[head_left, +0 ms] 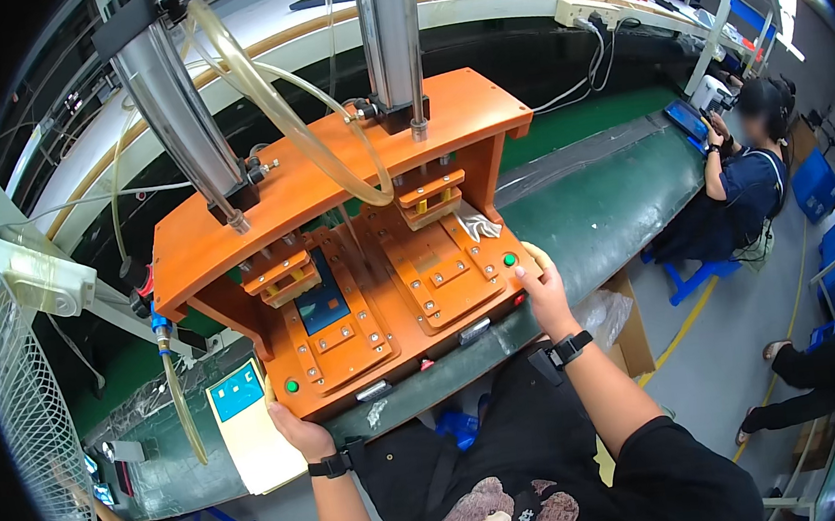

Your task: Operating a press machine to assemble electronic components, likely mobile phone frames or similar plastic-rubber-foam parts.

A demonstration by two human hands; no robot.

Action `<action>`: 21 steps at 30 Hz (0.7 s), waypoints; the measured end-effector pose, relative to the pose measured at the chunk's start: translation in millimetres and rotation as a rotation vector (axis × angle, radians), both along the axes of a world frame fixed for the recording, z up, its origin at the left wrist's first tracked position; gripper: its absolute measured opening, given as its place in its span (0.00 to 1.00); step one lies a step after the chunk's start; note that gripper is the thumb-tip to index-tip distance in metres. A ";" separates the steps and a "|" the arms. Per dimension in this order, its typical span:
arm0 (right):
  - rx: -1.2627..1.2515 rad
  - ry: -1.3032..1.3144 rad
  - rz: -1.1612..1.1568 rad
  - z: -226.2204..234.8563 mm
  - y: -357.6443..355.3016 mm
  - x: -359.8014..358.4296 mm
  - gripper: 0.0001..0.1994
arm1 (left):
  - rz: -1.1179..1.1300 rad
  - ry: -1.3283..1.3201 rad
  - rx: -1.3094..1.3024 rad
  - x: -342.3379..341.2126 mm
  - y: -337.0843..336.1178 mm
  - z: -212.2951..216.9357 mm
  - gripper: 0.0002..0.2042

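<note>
The green bench (592, 193) left only a narrow strip between its near edge and the front of the orange press (376, 295), while a long bare stretch ran off to the right; on the left, yellowish sheets (255, 447) with a blue patch (236, 393) lay just beside the base, with a wire mesh guard (34, 398) farther out. The press stood on the bench in front of the person, two silver cylinders (391, 42) rising from its top beam. Beneath that beam sat two screwed-down fixtures; the left one carried a dark blue panel (321, 305), and a crumpled white cloth (477, 223) lay behind the right one. A green button marked each front corner. The left hand (302, 434) lay against the left front corner, and the right hand (545, 298) against the right one, its thumb near the green button (510, 260). Both sets of fingers were fairly straight along the base's sides; whether they were gripping it, I cannot tell. Both forearms reached up from below, spread apart.
</note>
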State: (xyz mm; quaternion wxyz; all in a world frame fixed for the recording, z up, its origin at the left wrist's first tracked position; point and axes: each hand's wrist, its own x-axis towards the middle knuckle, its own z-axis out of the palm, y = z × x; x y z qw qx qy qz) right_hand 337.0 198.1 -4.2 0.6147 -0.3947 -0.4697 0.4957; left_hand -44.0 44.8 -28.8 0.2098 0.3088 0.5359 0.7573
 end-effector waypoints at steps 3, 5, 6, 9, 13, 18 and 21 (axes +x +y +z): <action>-0.001 -0.043 -0.031 -4.4 -5.5 -0.1 0.30 | -0.012 0.009 0.001 2.8 0.7 4.8 0.25; -0.026 -0.052 -0.030 -6.0 -7.1 0.7 0.32 | -0.019 -0.007 0.008 4.1 1.6 5.3 0.25; -0.028 -0.047 -0.017 -4.1 -8.2 0.1 0.32 | -0.017 -0.026 0.012 3.4 0.3 4.9 0.25; -0.022 -0.026 0.006 -2.1 -11.7 -1.0 0.32 | -0.023 -0.008 -0.002 -0.4 -0.8 0.4 0.25; -0.007 0.030 0.004 -3.2 -12.5 2.6 0.31 | -0.036 -0.007 0.011 1.8 -0.9 3.1 0.25; -0.097 0.015 -0.013 7.3 -6.3 -1.6 0.28 | -0.017 -0.003 -0.040 2.2 -3.6 6.0 0.25; -0.075 -0.025 -0.033 6.5 -7.0 -5.1 0.28 | 0.002 0.004 -0.052 5.1 -3.0 8.2 0.24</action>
